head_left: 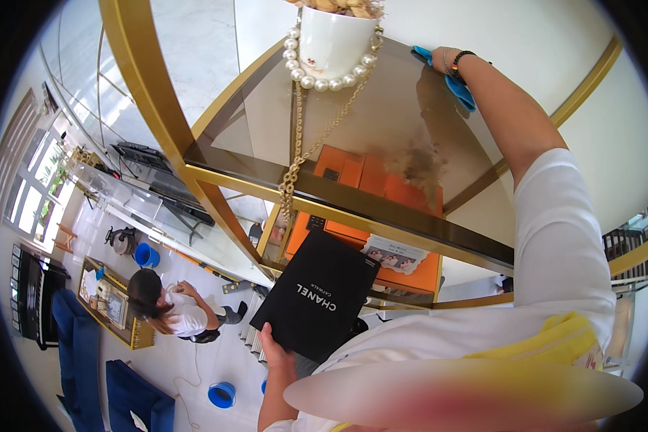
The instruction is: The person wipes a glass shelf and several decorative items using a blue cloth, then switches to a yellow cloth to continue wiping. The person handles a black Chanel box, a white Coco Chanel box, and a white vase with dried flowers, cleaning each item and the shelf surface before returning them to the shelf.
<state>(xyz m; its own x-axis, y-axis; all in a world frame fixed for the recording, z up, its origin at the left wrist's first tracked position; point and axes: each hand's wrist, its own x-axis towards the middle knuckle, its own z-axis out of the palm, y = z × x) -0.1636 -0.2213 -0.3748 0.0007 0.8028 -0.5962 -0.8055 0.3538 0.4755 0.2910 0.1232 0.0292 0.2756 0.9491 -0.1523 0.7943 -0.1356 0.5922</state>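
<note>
Landmark: gold-framed glass shelf [403,101]. From my remote station I see the black book [320,263] in front of the shelf and lower than its front rail. Cover: large white capitals plus one smaller white line, both inverted to the wearer, tops of letters facing away from the shelf. Long axis oblique, running toward the shelf and rightward. Left hand [276,353]: fingers closed on the book's near-left corner. Right hand [448,60]: on a blue cloth [461,95] at the shelf's far right; how far these fingers are closed I cannot tell. On the shelf: white pot [338,43], pearl strand [321,85] across its front. Below the shelf: orange box [410,279], white scalloped card [396,253], print too small for me.
</note>
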